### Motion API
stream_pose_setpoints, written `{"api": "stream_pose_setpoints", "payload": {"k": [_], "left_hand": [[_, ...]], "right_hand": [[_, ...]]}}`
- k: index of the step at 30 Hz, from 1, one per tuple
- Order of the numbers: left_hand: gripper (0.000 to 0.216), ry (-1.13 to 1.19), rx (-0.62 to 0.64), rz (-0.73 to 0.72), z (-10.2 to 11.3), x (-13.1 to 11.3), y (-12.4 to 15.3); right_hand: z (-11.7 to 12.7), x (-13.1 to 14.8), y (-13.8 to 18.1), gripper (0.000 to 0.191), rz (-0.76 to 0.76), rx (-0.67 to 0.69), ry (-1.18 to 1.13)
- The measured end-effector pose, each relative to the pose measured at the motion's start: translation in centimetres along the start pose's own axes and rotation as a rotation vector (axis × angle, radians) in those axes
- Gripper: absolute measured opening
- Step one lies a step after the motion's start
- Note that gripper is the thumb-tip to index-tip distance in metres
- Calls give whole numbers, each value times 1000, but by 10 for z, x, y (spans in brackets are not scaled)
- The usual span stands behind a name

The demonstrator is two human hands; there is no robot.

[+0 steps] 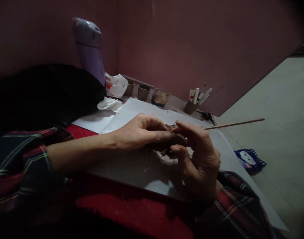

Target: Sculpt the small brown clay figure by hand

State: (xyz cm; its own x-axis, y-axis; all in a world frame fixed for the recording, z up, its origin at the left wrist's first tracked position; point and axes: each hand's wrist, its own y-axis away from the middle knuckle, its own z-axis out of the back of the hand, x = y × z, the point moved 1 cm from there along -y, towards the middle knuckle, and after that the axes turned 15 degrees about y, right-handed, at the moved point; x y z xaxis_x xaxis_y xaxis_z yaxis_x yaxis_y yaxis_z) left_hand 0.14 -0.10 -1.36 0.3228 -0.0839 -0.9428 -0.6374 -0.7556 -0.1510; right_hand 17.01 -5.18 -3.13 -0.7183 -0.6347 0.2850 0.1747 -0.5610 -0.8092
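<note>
My left hand [144, 134] lies over a white board [132, 169], its fingers curled round a dark lump of clay [169, 127] that is mostly hidden. My right hand [199, 156] faces it, fingers pinched on a thin wooden stick [235, 124] that points away to the right. The stick's near end meets the clay between both hands. More brown clay crumbs [166, 154] lie on the board just under the fingers. Both sleeves are red plaid.
A purple flask [90, 49] stands at the back left beside a crumpled white bag [115, 85] and tissue [109, 104]. Two small cups [143, 92], a glass dish [160, 97] and a holder of tools [194, 101] line the wall. A blue packet [249, 159] lies on the floor.
</note>
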Motion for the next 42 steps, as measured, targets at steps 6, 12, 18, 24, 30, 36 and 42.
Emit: {"api": "stream_pose_setpoints", "payload": {"k": [6, 12, 18, 24, 30, 36, 42], "left_hand": [[15, -1, 88, -9, 2, 2, -1], [27, 58, 85, 38, -1, 3, 1], [28, 79, 68, 41, -3, 0, 2], [28, 97, 96, 122, 0, 0, 2], [23, 102, 31, 108, 1, 0, -1], [18, 116, -24, 61, 0, 0, -1], [30, 37, -42, 15, -1, -2, 0]], "right_hand": [[1, 3, -4, 17, 96, 28, 103], [-1, 2, -3, 19, 84, -35, 128], [0, 2, -1, 19, 21, -120, 177], [1, 1, -1, 17, 30, -115, 198], [-2, -4, -2, 24, 43, -4, 97], [-4, -5, -1, 32, 49, 15, 104], [-3, -3, -2, 30, 39, 1, 114]]}}
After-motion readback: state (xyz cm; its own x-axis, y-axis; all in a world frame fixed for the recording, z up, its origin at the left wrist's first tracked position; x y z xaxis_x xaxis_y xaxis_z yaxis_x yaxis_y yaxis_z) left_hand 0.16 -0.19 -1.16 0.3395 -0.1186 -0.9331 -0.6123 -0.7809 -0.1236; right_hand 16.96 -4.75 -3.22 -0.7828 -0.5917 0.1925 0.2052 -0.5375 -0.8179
